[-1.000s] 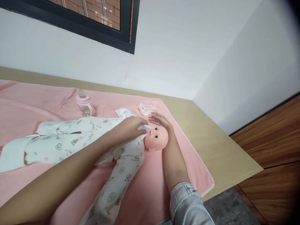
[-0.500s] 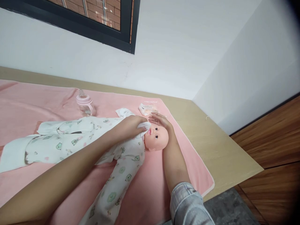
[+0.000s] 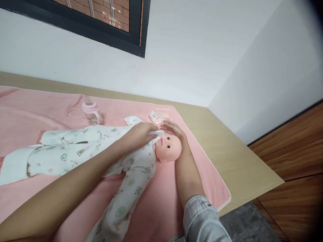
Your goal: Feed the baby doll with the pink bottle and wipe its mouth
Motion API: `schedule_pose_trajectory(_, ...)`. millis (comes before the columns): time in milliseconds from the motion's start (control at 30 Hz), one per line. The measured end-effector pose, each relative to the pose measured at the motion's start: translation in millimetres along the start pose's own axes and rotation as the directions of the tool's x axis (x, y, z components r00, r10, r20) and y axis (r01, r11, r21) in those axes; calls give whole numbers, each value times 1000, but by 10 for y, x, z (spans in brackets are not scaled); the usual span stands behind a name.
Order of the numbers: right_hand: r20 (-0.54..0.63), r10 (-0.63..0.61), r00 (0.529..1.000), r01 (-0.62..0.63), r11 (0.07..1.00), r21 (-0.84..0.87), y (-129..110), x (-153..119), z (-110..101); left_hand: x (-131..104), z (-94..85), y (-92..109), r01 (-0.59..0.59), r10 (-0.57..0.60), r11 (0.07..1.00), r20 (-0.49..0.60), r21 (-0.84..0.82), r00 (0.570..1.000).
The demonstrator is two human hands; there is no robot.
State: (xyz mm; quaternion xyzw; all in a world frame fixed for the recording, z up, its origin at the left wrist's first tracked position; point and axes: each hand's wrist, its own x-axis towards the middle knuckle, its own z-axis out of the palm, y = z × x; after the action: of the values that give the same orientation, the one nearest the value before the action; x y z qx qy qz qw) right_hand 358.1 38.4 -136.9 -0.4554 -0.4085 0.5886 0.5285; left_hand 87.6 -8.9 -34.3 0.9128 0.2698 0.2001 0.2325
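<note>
A baby doll [image 3: 168, 148] with a bald head lies on its back, its head toward the right. It wears a white sleepsuit [image 3: 83, 148] printed with small green animals. My left hand [image 3: 143, 133] reaches over the doll's chest, its fingers closed on a thin white cloth [image 3: 156, 133] held against the side of the doll's mouth and chin. Whether this is a tissue or woven cloth I cannot tell. Curved round the far side of the doll's head is my right hand [image 3: 172, 129], open, fingers stretched out beside the cheek. My right forearm passes behind the crown.
Beneath the doll spreads a pink blanket [image 3: 156, 201] on a wooden surface [image 3: 222, 151]. A pink-topped baby bottle [image 3: 92, 112] stands beyond the doll's legs. Near my right hand lies a clear plastic packet [image 3: 157, 117]. A white wall [image 3: 181, 60] and a dark-framed window [image 3: 137, 33] are behind.
The white cloth in my left hand has shifted slightly and lies flatter near the doll's mouth. My right hand and the doll have stayed in place.
</note>
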Motion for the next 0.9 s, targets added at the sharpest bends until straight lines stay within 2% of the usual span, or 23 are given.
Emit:
schedule_pose_trajectory(333,-28,20,999,-20,1000,-22,-39,-38,36,13,-5,-21,-19,19,1000,-4,-11,1000)
schedule_pose_trajectory(533,-5,-7,1000,7,1000,-1,-4,-12,-1,-13,-39,23,-5,7,996,12,-84,1000)
schedule_pose_trajectory(733,2,-17,1000,17,1000,-2,17,13,-21,-41,-55,106,-52,65,983,75,-174,995)
schedule_pose_trajectory(900,-8,-11,1000,11,1000,-8,-13,-20,22,-50,-31,136,-17,38,989,142,-146,989)
